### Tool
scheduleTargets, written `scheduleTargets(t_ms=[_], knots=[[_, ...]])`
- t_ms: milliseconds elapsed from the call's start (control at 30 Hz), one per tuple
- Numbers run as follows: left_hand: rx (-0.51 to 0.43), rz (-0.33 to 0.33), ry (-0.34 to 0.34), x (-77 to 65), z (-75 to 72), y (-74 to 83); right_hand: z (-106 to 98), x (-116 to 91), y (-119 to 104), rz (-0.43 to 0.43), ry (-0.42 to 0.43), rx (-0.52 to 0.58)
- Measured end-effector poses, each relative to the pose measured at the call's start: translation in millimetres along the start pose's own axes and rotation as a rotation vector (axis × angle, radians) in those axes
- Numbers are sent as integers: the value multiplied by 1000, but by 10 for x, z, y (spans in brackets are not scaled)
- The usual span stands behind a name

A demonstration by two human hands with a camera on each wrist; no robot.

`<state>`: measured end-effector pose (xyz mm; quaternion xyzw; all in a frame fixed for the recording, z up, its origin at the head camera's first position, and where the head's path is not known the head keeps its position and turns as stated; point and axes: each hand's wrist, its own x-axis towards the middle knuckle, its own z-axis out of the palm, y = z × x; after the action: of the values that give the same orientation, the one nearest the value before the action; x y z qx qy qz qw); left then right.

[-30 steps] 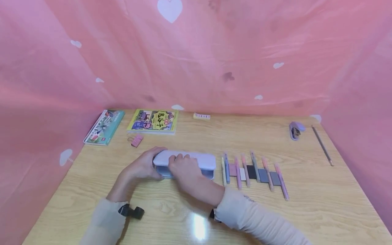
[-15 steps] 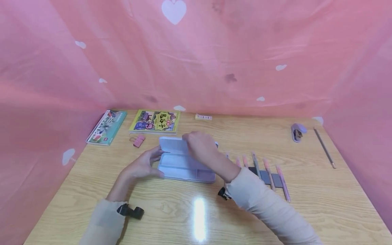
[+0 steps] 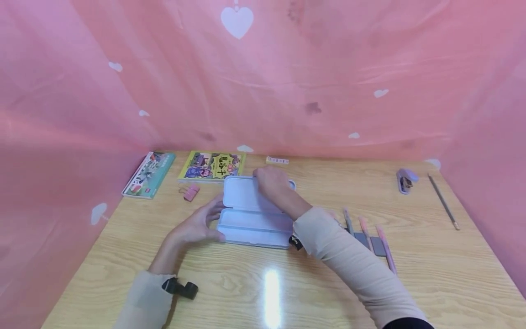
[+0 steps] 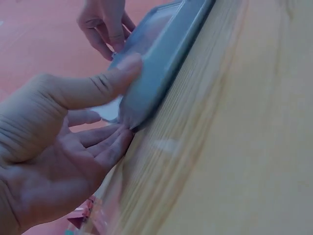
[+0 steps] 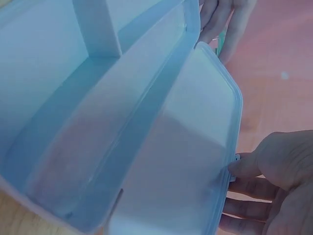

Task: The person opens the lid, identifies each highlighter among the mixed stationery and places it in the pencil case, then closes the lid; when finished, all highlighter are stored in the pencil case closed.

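A pale blue-white pencil case [image 3: 250, 236] lies on the table with its lid [image 3: 239, 192] folded back, showing divided compartments inside. At the case's left end, my left hand [image 3: 198, 227] grips it with the thumb at the front and the fingers behind; the left wrist view shows the thumb [image 4: 124, 68] over the rim. My right hand [image 3: 271, 182] reaches across the case and holds the lid's far edge. Up close in the right wrist view, the thumb and fingers of the right hand [image 5: 279, 181] pinch that edge near a small clasp. No contents show in the visible compartments.
Several pens [image 3: 386, 249] lie over dark blocks at the right, partly behind the right sleeve. Beyond are a stapler [image 3: 404, 181] and a pencil [image 3: 444, 201]. Two books [image 3: 212, 165], a pink binder clip [image 3: 191, 192] and a small printed strip [image 3: 277, 161] lie farther back.
The lid has swung from nearly closed to folded back, with my right hand moving away from me along with it. My left hand has stayed at the case's left end.
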<state>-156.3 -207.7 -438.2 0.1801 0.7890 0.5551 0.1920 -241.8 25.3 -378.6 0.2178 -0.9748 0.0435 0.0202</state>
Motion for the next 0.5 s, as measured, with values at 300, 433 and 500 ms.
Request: scheduleTargets(t_ms=[300, 433, 500], knots=[[23, -11, 3, 53, -35, -162, 8, -2, 11, 10, -9, -8], [37, -31, 14, 58, -16, -167, 3, -7, 22, 3, -4, 18], [39, -38, 16, 56, -8, -153, -31, -24, 46, -3, -6, 60]])
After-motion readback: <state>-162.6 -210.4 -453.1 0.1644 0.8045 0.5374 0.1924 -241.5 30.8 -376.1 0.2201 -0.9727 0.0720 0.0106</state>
